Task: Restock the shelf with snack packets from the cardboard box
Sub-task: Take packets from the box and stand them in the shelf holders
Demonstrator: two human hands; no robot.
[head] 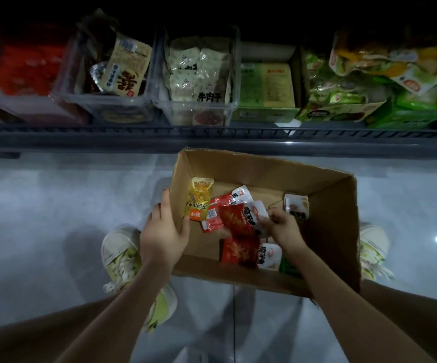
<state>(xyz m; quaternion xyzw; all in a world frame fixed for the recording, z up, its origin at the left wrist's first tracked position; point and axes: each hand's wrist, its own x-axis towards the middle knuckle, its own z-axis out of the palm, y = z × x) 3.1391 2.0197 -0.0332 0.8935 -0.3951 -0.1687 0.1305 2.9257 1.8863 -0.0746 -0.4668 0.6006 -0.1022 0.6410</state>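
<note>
Head view: right hand fingers are curled and closed in a pinch on the white end of a red-and-white packet inside the cardboard box. The packet is tilted, lying across other packets. I can't tell if a second one is caught in the same pinch. Left hand grips the box's left wall, thumb over the rim on the inside, fingers on the outside. The thumb is just beside a yellow packet leaning on that wall.

My read: pick step, grasp made, lift not yet done. Next move calls for lifting the packet clear of the box wall, carrying it forward and up to the shelf, then matching it to a bin. Red stock sits in the far-left bin, but it's too dark to confirm it's the same product. Risk: slick film and an edge pinch, so it could slip or drag a neighbour out.

Outward, also in the box: a second red packet near the front wall, a small white packet at the far right, a green corner by the right wrist. Stock in the box is low, so I judge the restock well along. The box sits on the pale floor between two shoes, just in front of the shelf rail. The shelf carries clear bins and green cartons, part filled.
</note>
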